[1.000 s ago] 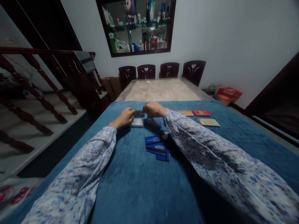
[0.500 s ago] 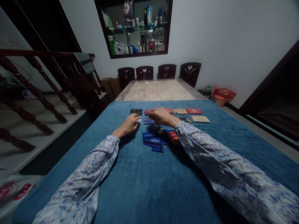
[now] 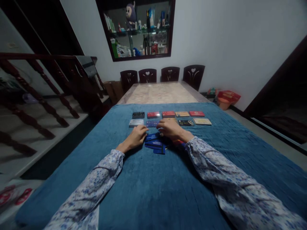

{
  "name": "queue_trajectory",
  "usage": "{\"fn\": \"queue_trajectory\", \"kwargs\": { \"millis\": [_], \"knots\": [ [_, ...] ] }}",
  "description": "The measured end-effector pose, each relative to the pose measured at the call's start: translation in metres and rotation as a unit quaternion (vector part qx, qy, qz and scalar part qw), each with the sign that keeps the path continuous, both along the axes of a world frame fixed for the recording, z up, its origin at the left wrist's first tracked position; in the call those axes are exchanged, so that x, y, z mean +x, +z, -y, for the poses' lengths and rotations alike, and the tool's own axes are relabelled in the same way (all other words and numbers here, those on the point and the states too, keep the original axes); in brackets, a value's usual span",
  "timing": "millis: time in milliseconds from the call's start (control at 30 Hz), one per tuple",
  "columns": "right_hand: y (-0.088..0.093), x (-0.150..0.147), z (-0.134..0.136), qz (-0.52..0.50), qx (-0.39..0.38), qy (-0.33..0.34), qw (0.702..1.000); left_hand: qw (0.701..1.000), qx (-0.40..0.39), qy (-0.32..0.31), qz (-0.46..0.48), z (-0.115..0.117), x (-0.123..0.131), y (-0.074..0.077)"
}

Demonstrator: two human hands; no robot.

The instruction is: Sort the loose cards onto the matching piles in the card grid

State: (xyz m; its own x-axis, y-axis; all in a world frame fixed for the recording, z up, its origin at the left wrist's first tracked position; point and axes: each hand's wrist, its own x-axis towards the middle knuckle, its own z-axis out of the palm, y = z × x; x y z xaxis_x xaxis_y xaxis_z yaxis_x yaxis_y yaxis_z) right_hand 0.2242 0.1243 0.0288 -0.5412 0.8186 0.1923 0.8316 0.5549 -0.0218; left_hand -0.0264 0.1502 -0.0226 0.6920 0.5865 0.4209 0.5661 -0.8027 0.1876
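Several cards lie in two rows on the blue cloth [image 3: 134, 185]. The far row has a black stack [image 3: 138, 115], red stacks [image 3: 197, 113] and a tan one [image 3: 182, 114]. Nearer are a white stack [image 3: 136, 123], a blue-violet one [image 3: 152, 123], a black one [image 3: 185, 123] and a cream one [image 3: 202, 121]. Loose dark blue cards [image 3: 155, 143] form a pile in front. My left hand [image 3: 136, 136] is at the pile's left edge, fingers bent together; their grip is unclear. My right hand [image 3: 171, 128] curls over the pile's right part, partly hiding red and blue cards.
Beyond the cloth the bare marble tabletop [image 3: 160, 92] shows, with dark chairs [image 3: 170, 73] behind it. A wooden railing [image 3: 43, 57] stands at the left. A red bag [image 3: 227, 95] sits on the floor at the right, and a plastic bag [image 3: 19, 195] at the lower left.
Both hands have moved nearer to me, from the card rows to the loose blue pile. The white stack, partly covered before, now shows fully.
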Motion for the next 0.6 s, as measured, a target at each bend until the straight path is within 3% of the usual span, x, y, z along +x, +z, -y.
{"fn": "queue_trajectory", "kwargs": {
  "millis": [200,600],
  "knots": [
    [-0.011,0.001,0.007,-0.032,-0.015,0.04,0.999,1.0,-0.007,-0.01,0.019,0.011,0.003,-0.004],
    [-0.02,-0.002,0.009,-0.021,-0.064,0.094,0.993,0.997,-0.047,-0.057,0.001,0.025,-0.002,0.004]
  ]
}}
